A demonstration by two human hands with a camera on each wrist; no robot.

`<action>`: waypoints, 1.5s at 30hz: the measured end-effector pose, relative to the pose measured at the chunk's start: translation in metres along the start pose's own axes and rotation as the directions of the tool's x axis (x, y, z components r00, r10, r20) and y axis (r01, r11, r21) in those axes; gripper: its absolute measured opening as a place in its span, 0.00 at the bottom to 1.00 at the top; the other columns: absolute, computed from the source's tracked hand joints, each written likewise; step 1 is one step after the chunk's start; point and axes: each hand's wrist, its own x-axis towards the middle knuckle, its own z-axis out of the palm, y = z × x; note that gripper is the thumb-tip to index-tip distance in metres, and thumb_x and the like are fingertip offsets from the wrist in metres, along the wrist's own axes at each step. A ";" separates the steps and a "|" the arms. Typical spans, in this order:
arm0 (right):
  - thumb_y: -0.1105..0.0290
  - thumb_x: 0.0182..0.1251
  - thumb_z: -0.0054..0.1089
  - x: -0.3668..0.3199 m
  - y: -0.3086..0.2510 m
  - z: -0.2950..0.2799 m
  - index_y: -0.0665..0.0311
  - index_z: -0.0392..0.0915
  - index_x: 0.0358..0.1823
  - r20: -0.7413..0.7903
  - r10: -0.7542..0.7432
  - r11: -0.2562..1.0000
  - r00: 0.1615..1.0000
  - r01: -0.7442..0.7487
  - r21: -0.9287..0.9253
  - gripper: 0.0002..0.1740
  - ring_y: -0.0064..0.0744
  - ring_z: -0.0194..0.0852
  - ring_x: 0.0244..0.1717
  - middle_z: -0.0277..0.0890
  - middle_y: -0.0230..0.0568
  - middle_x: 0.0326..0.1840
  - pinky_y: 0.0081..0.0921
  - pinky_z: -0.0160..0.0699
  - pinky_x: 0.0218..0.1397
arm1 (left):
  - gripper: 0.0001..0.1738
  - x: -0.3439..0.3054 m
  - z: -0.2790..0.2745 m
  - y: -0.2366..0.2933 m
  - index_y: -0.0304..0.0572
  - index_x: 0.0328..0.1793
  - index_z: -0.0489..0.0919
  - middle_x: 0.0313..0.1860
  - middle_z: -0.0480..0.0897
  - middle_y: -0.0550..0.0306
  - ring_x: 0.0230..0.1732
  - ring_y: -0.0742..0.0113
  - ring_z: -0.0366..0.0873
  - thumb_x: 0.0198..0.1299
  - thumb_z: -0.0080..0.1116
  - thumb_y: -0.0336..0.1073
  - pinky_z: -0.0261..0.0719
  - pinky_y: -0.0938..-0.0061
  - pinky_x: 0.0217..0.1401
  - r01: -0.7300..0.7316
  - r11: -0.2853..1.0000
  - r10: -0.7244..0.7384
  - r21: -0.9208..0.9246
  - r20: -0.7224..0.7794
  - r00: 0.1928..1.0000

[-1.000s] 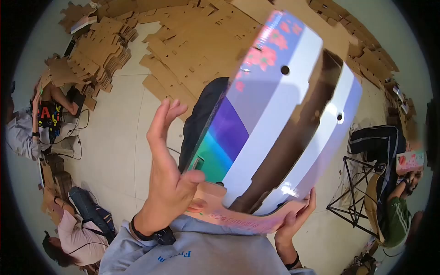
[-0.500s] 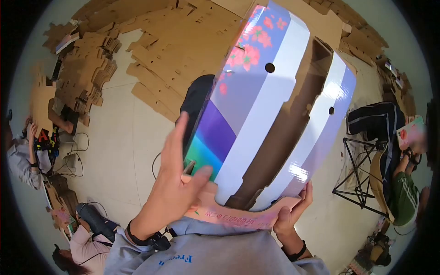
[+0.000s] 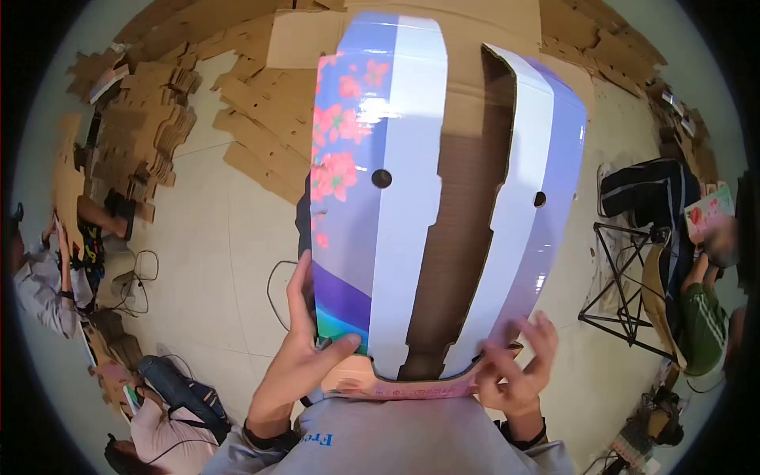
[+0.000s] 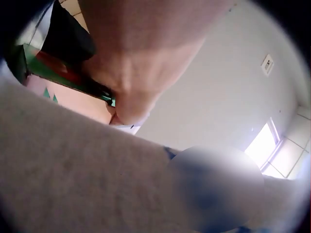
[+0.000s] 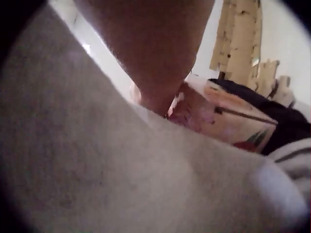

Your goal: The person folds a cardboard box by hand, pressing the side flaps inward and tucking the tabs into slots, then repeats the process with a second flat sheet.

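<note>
Cardboard printed in lilac, white and pink formed an open-topped carton [image 3: 408, 174] in front of a person in a grey shirt [image 3: 396, 435], held at its near left corner.
The left hand [image 3: 297, 360] gripped that corner, thumb over the top edge and fingers along the side; the right hand [image 3: 518, 376], well apart from it, was at the near right corner, fingers spread and loosely bent, its contact with the carton too unclear to tell. Pink flowers [image 3: 336, 174] decorated the left flap, a round hole [image 3: 381, 179] pierced it, and a long gap between the flaps showed the brown inside. Flat brown cardboard sheets [image 3: 261, 150] lay on the pale floor [image 3: 206, 269] beyond; a black folding frame [image 3: 629, 293] stood to the right.
</note>
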 end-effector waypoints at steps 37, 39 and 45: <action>0.62 0.52 0.79 0.225 0.026 -0.002 0.66 0.80 0.57 -0.115 -0.056 0.998 0.992 0.052 -0.042 0.31 0.60 0.73 0.69 0.76 0.55 0.66 0.51 0.73 0.71 | 0.31 0.142 -0.012 0.117 0.43 0.68 0.80 0.58 0.85 0.46 0.59 0.40 0.81 0.56 0.71 0.37 0.75 0.51 0.68 -0.399 0.139 0.832 0.906 0.112 0.544; 0.59 0.52 0.80 0.242 0.033 0.008 0.66 0.80 0.58 -0.001 0.050 0.998 0.999 -0.050 0.049 0.33 0.60 0.74 0.67 0.76 0.56 0.65 0.49 0.72 0.72 | 0.31 0.155 -0.009 0.121 0.42 0.68 0.80 0.55 0.86 0.44 0.57 0.41 0.81 0.58 0.70 0.41 0.76 0.52 0.64 -0.352 0.297 0.745 0.887 0.015 0.667; 0.61 0.58 0.74 0.246 0.032 0.024 0.66 0.85 0.43 -0.068 -0.011 0.984 0.998 0.023 0.177 0.18 0.59 0.81 0.46 0.83 0.51 0.37 0.51 0.69 0.78 | 0.18 0.150 -0.005 0.118 0.40 0.50 0.87 0.42 0.86 0.43 0.47 0.46 0.81 0.58 0.69 0.42 0.78 0.58 0.54 -0.385 0.391 0.733 0.836 -0.030 0.679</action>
